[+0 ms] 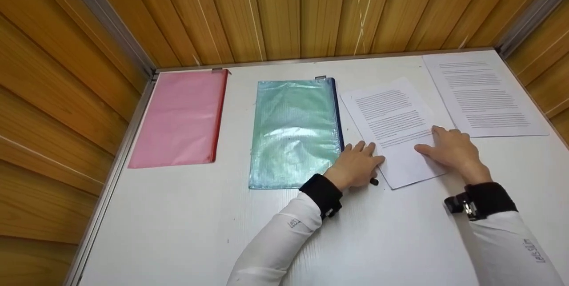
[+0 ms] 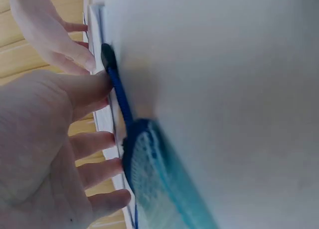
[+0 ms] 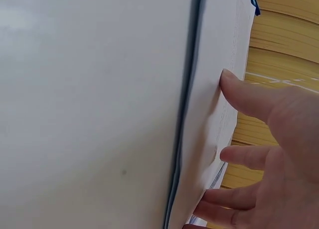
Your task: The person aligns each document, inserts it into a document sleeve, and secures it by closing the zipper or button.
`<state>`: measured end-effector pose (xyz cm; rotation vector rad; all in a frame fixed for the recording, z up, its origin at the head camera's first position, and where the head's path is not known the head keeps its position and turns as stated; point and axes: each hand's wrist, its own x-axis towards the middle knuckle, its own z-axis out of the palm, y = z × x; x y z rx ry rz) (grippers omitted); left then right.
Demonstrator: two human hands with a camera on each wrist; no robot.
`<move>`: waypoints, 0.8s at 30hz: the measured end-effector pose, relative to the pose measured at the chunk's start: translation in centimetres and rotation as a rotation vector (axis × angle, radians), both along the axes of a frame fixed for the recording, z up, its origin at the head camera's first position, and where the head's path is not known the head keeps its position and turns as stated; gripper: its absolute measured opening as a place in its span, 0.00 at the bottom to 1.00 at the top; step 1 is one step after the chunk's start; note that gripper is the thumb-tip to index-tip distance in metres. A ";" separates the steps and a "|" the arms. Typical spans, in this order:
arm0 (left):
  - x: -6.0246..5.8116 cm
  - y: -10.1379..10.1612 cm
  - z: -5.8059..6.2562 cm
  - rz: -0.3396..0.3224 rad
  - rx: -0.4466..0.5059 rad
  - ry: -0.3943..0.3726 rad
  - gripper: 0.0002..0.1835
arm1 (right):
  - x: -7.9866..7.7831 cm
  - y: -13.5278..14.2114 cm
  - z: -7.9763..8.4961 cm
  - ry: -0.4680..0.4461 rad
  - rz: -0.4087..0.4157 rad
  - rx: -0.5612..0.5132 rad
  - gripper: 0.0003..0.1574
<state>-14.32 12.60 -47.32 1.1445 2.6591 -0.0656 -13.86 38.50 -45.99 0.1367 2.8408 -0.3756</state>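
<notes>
A small stack of printed sheets (image 1: 395, 121) lies at a slant, text side up. At its lower left edge, my left hand (image 1: 355, 163) has its fingers spread, with the fingertips right at the paper. That hand also overlaps the lower right corner of a green zip pouch (image 1: 295, 130) with a dark blue zipper. In the left wrist view, the thumb lies by the zipper's dark end tab (image 2: 107, 55). My right hand (image 1: 455, 150) rests at the right edge of the slanted sheets, thumb extended over them (image 3: 244, 92) and fingers at the far side.
A pink zip pouch (image 1: 180, 119) with a red zipper lies at the left of the white table (image 1: 178, 228). A second stack of printed sheets (image 1: 484, 94) lies at the back right. Wood-patterned walls (image 1: 275, 10) border the table's back and sides.
</notes>
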 end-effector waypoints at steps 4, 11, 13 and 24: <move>0.6 -0.1 0.5 0.005 -0.020 -0.027 0.26 | -0.3 -0.1 0.0 0.018 -0.023 0.006 0.59; 0.8 -0.4 0.5 0.012 -0.024 -0.066 0.27 | -1.2 0.1 0.2 0.043 -0.115 -0.039 0.57; 0.8 -0.3 0.5 0.019 -0.018 -0.088 0.28 | -1.4 0.4 0.4 0.026 -0.164 -0.088 0.58; 0.7 0.0 0.7 0.019 -0.015 -0.132 0.30 | -2.1 2.9 0.8 -0.189 -0.347 -0.448 0.70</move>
